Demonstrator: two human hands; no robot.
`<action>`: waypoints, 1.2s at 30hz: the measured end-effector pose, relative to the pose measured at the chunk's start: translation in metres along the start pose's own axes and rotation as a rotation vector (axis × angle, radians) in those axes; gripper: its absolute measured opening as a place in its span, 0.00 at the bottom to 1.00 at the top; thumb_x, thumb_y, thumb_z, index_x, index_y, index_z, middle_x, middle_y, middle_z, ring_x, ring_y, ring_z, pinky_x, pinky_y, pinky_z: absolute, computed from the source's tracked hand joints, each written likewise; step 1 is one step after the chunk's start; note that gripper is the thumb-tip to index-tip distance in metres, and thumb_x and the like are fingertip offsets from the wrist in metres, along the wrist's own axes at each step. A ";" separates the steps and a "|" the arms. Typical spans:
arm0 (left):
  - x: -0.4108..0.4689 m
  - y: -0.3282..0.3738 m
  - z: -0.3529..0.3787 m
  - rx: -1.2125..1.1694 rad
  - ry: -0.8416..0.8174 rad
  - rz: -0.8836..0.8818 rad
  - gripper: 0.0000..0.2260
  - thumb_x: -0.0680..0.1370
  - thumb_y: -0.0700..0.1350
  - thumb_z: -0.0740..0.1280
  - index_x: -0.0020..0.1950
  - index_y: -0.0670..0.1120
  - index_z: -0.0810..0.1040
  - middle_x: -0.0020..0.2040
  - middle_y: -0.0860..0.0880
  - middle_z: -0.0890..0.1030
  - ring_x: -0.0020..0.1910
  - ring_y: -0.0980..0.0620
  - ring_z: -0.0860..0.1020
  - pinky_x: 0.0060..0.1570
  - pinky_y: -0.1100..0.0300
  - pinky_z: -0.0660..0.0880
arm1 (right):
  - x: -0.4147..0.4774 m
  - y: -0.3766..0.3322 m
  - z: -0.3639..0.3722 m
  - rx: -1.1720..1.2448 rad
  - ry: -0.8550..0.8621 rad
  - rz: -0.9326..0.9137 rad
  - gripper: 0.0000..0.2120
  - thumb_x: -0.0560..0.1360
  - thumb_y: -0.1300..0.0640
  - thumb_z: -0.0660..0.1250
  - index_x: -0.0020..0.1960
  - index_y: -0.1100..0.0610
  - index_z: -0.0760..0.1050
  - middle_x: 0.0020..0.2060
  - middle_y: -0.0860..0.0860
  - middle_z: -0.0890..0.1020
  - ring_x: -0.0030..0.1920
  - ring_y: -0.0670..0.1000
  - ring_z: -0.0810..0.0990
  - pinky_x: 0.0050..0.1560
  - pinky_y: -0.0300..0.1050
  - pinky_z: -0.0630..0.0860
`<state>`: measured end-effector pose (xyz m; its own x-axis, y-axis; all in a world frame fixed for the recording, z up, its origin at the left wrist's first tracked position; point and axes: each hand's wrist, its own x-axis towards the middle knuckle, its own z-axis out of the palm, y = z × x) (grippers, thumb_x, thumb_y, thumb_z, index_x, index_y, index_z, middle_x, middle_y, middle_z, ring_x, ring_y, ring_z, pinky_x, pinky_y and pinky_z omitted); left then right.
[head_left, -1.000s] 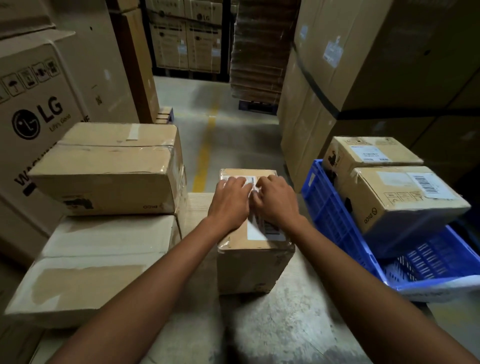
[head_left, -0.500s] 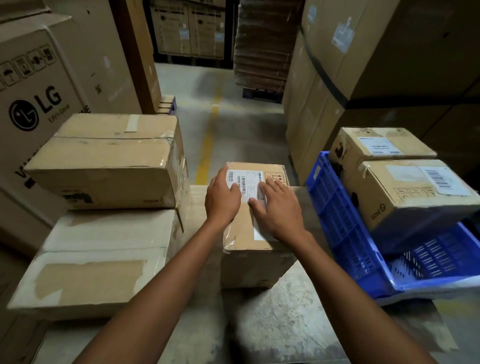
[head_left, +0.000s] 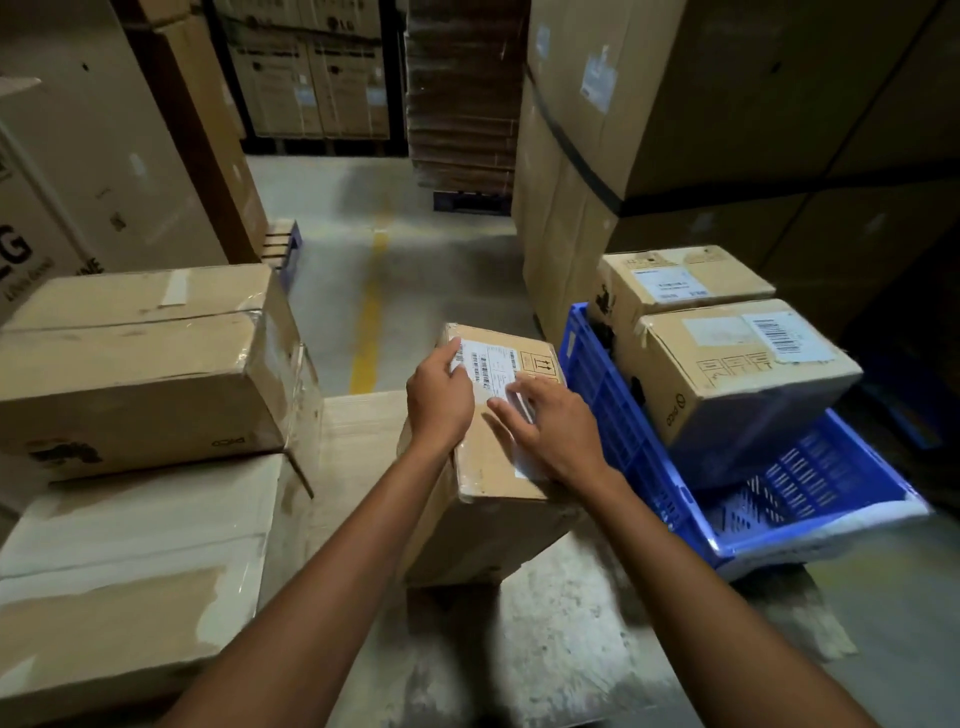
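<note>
A small brown cardboard box stands on the worn table in front of me, turned a little to the right. A white shipping label with barcodes lies on its top. My left hand rests on the box's left top edge, with its fingertips on the label's left end. My right hand lies flat on the top, fingers straight and spread, pressing the label's near end.
Two large cardboard boxes are stacked at the left, the upper box on the lower box. A blue plastic crate at the right holds two labelled boxes. Tall cartons wall both sides; a floor aisle with a yellow line runs ahead.
The hands have drawn apart over the box top, uncovering the label. The right hand has slid toward me along the label. The box has turned slightly to the right.
</note>
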<state>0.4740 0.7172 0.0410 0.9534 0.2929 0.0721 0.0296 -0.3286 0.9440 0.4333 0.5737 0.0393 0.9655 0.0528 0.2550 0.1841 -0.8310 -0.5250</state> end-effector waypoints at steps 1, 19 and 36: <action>-0.003 0.006 0.007 0.000 -0.001 0.008 0.18 0.84 0.42 0.59 0.74 0.50 0.73 0.69 0.49 0.78 0.60 0.49 0.81 0.52 0.53 0.82 | 0.001 0.001 -0.007 0.017 -0.015 0.045 0.27 0.79 0.32 0.58 0.57 0.54 0.80 0.54 0.50 0.83 0.51 0.49 0.80 0.47 0.45 0.76; -0.039 -0.116 0.034 0.252 0.058 -0.635 0.28 0.82 0.60 0.58 0.75 0.43 0.63 0.72 0.38 0.70 0.68 0.35 0.70 0.67 0.40 0.69 | -0.001 0.115 -0.031 0.726 -0.251 0.393 0.37 0.68 0.35 0.69 0.75 0.45 0.69 0.67 0.47 0.77 0.63 0.51 0.78 0.65 0.58 0.76; -0.052 0.000 -0.136 -0.223 0.167 -0.196 0.13 0.81 0.37 0.64 0.64 0.43 0.80 0.53 0.46 0.85 0.46 0.56 0.83 0.45 0.63 0.78 | -0.016 0.084 -0.002 1.476 -0.265 0.608 0.21 0.83 0.43 0.57 0.54 0.57 0.82 0.47 0.57 0.87 0.45 0.55 0.86 0.44 0.48 0.84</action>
<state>0.3832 0.8240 0.0809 0.8735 0.4797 -0.0832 0.1231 -0.0523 0.9910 0.4326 0.5016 -0.0071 0.9322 0.1512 -0.3288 -0.3609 0.4566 -0.8132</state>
